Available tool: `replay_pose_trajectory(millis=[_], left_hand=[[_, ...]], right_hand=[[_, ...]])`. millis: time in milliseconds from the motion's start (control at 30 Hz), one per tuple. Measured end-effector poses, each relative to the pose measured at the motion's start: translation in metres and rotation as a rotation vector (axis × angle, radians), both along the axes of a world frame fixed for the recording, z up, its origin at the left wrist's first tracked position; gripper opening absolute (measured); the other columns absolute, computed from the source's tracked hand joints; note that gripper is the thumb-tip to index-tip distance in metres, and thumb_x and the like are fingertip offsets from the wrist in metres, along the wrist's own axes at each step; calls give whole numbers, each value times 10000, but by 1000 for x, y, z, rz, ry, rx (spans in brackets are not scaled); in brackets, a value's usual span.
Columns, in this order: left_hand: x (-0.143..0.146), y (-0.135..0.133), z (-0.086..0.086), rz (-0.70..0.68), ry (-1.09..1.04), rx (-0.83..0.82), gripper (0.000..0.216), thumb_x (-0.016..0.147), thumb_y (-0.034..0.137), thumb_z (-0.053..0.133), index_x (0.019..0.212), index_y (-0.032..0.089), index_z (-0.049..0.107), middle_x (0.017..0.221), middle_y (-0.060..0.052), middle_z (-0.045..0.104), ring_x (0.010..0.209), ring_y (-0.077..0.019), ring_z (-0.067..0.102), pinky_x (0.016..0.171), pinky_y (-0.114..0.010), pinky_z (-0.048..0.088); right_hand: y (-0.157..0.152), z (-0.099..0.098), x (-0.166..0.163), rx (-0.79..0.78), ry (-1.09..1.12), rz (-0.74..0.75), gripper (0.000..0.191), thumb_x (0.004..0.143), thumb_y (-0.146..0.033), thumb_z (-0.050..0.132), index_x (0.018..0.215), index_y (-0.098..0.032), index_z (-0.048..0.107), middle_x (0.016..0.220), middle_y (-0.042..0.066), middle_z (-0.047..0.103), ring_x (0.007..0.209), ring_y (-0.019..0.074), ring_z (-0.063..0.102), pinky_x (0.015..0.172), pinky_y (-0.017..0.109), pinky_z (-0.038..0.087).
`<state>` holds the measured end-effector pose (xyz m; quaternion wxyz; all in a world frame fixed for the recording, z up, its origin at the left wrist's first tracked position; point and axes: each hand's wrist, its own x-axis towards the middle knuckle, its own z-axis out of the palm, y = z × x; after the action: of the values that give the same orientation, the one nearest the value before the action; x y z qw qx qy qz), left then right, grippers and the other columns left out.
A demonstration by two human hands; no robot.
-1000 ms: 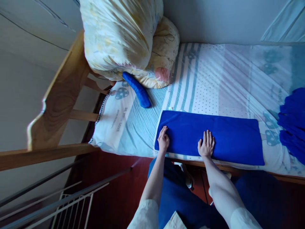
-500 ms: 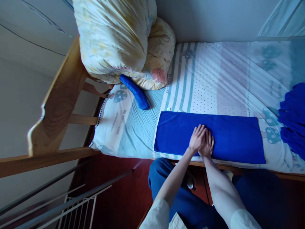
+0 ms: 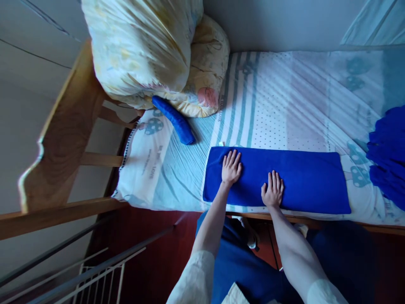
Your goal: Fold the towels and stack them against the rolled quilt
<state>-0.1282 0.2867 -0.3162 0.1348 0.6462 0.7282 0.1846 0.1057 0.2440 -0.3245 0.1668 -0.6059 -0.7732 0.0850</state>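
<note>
A blue towel lies spread flat as a long rectangle along the near edge of the bed. My left hand rests flat on its left part, fingers apart, with small wrinkles beside the fingertips. Near the towel's middle, my right hand presses down palm first with its fingers stretched out. A rolled blue towel lies farther off to the left, one end against the bedding. At the right edge of the view sits a crumpled heap of blue cloth.
The bed has a patterned sheet and a wooden headboard on the left. Yellowish bedding is piled at its head, beside the wall. A metal rack stands at the lower left on the reddish floor.
My left hand has slid left across the blue towel, away from my right hand, which it overlapped before. My right hand stays at about the same spot. The view has shifted slightly.
</note>
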Motion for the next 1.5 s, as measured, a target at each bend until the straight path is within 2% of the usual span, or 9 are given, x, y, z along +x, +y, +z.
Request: replay_pose_trajectory(millis=[200, 300, 400, 500, 633, 967, 1133, 1300, 1500], left_hand=[[-54, 7, 1, 206, 75, -29, 580, 992, 329, 382, 1547, 166, 428, 1654, -98, 336, 1570, -278, 193, 1285, -536, 145], [-62, 13, 3, 260, 90, -42, 590, 995, 315, 370, 1556, 138, 402, 1669, -122, 293, 1574, -293, 172, 1280, -552, 143], [-30, 7, 5, 282, 92, -47, 594, 995, 293, 360, 1556, 97, 388, 1685, -162, 222, 1582, -324, 99, 1272, -598, 107], [34, -20, 3, 153, 37, -50, 592, 987, 292, 396, 1559, 140, 396, 1695, -146, 185, 1585, -319, 82, 1275, -592, 110], [98, -57, -2, 135, -5, -15, 589, 985, 269, 384, 1565, 167, 394, 1668, -137, 280, 1573, -289, 179, 1279, -570, 132], [98, -59, -10, 182, -44, 73, 596, 933, 250, 435, 1525, 190, 472, 1624, -112, 386, 1532, -283, 306, 1275, -519, 174], [99, -60, -12, 192, 4, 124, 586, 939, 289, 440, 1514, 186, 487, 1602, -124, 420, 1522, -277, 332, 1263, -509, 211], [99, -59, -9, 184, 28, 113, 589, 944, 271, 424, 1525, 193, 473, 1595, -114, 434, 1516, -271, 344, 1262, -500, 218], [99, -59, -7, 186, 37, 114, 591, 944, 267, 421, 1530, 197, 466, 1598, -111, 432, 1513, -274, 349, 1261, -500, 222]], right_hand=[[0, -1, 0, -26, 11, 0, 622, 965, -250, 382, 1577, -136, 368, 1611, 151, 406, 1512, 277, 320, 1216, 539, 261], [-1, 0, -1, -50, 23, -12, 615, 971, -248, 380, 1576, -142, 373, 1616, 144, 401, 1516, 272, 320, 1227, 532, 243], [-2, 1, -2, -55, 42, -21, 628, 968, -232, 394, 1589, -145, 350, 1624, 137, 392, 1522, 263, 307, 1236, 513, 235], [-2, 1, -2, -53, 56, -18, 630, 967, -221, 403, 1590, -141, 346, 1624, 136, 392, 1527, 261, 303, 1239, 504, 234], [-2, 2, -2, -79, 57, -17, 629, 970, -221, 415, 1589, -139, 346, 1629, 130, 384, 1540, 253, 278, 1255, 495, 208], [-2, 16, -5, -202, 73, -22, 573, 994, -230, 432, 1561, -157, 404, 1658, 112, 327, 1566, 239, 216, 1275, 483, 156], [25, 23, -11, -274, 112, 243, 533, 1015, -279, 457, 1545, -227, 441, 1659, 61, 331, 1566, 220, 222, 1289, 472, 121], [76, 25, 43, -255, 67, 380, 557, 1034, -358, 430, 1576, -239, 389, 1657, 42, 333, 1549, 202, 270, 1294, 428, 136], [123, 20, 142, -184, -69, 139, 597, 1043, -392, 350, 1602, -183, 335, 1673, 82, 292, 1561, 242, 238, 1288, 461, 142]])
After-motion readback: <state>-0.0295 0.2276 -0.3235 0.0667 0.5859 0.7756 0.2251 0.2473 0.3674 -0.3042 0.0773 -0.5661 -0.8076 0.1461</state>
